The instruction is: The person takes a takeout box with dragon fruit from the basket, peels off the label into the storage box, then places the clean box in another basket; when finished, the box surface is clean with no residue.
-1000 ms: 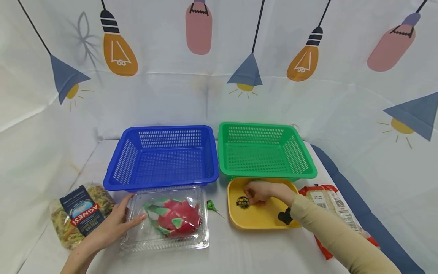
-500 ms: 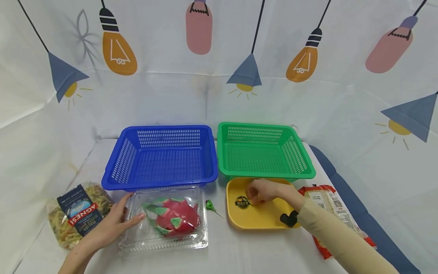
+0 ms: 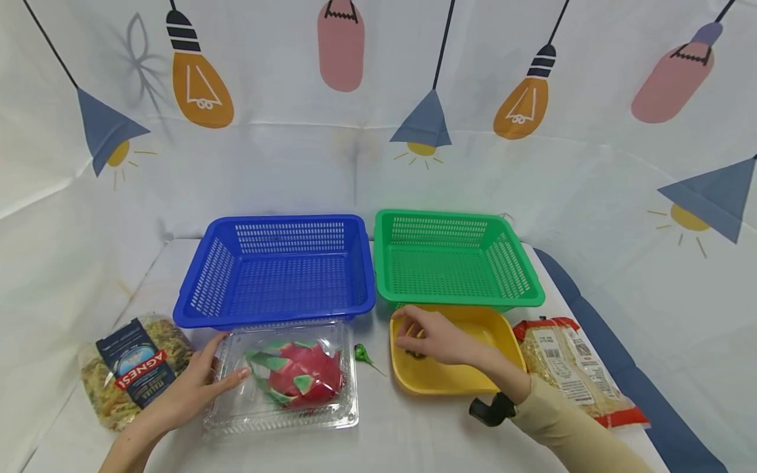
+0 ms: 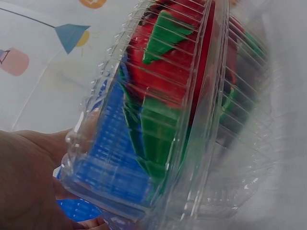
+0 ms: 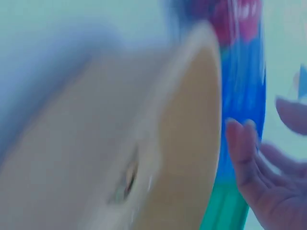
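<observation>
My left hand rests at the left side of a clear plastic clamshell container, its thumb lying on the lid. Inside that container is a red dragon fruit with green scales, also seen in the left wrist view. Over the left part of a yellow tray hovers my right hand, fingers loosely bent with nothing between them. It partly covers the dark round emblem on the tray's floor. In the blurred right wrist view, the fingers stand apart from each other beside the pale tray wall.
Behind stand a blue basket and a green basket. A bag of Agnesi pasta lies left, and a red-edged clear food bag lies right. A small green object with a thin tail sits between container and tray.
My right hand has lifted from the tray floor and shifted left toward the tray's rim, its fingers spreading. The left hand and container stay in place.
</observation>
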### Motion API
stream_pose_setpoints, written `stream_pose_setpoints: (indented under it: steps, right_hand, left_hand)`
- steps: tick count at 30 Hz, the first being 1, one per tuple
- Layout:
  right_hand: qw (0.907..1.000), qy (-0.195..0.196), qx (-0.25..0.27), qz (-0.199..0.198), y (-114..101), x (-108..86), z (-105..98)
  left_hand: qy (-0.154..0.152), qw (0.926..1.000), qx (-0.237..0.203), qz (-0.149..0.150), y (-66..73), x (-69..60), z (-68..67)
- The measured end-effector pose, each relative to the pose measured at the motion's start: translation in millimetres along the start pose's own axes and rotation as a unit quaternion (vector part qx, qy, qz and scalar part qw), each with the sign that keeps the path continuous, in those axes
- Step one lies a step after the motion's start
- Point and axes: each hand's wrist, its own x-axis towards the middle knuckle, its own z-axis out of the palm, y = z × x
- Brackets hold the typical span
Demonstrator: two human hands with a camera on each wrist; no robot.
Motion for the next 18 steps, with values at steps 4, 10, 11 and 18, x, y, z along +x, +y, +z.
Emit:
stream_pose_setpoints:
  steps: [4,10,11,18]
  right_hand:
    - [0.9979,0.011,0.059,0.023,-23,5.0,29]
    - [0.9943,-0.001,0.098,0.041,-37,18.3,64]
    - [0.9938,-0.003,0.105,0.036,-37,21.7,68]
    - [0.9924,0.006,0.122,0.013,-38,39.3,90]
  left_hand:
    - [0.003,1.0,-0.001,-0.001,1.0,-1.2,0.3]
    - [0.01,0.9998,0.019,-0.001,1.0,-2.2,0.0]
    - [0.01,0.9997,0.022,-0.001,0.7,-2.2,-0.1]
    - [0.011,0.9996,0.027,0.002,0.0,-1.7,-0.1]
